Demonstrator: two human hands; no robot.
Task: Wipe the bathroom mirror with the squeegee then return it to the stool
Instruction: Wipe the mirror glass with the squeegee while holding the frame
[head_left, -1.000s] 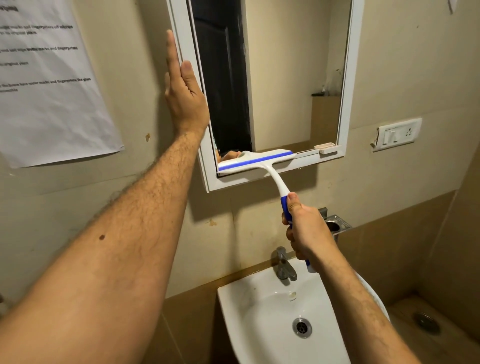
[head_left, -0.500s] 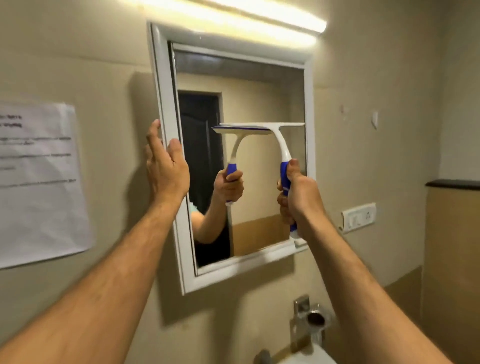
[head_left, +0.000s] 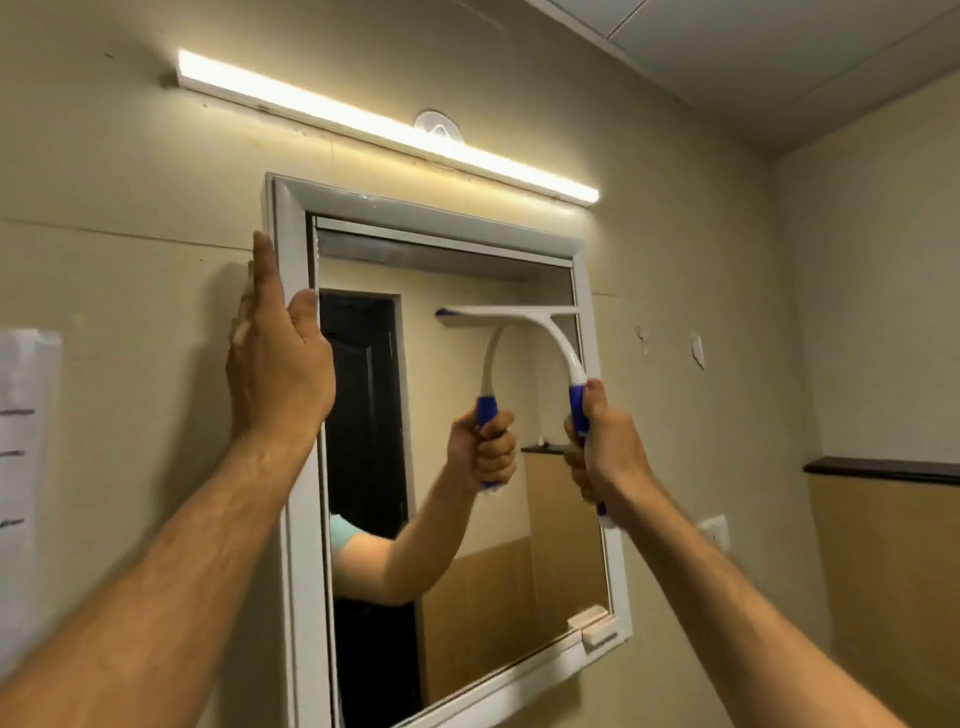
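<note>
A white squeegee with a blue grip has its blade flat against the upper right of the mirror glass, near the top. My right hand is closed around the blue handle below the blade. The mirror has a white frame. My left hand rests flat on the frame's left side with the fingers pointing up and holds nothing. The glass reflects the squeegee and my arm. The stool is out of view.
A lit tube light runs along the wall above the mirror. A paper sheet hangs at the far left. A wall switch and a dark ledge sit to the right. A small white block lies on the frame's lower right corner.
The squeegee has gone from the mirror's bottom edge up to near its top right. My view has tilted upward, so the sink has dropped out of sight. My left hand stays on the frame.
</note>
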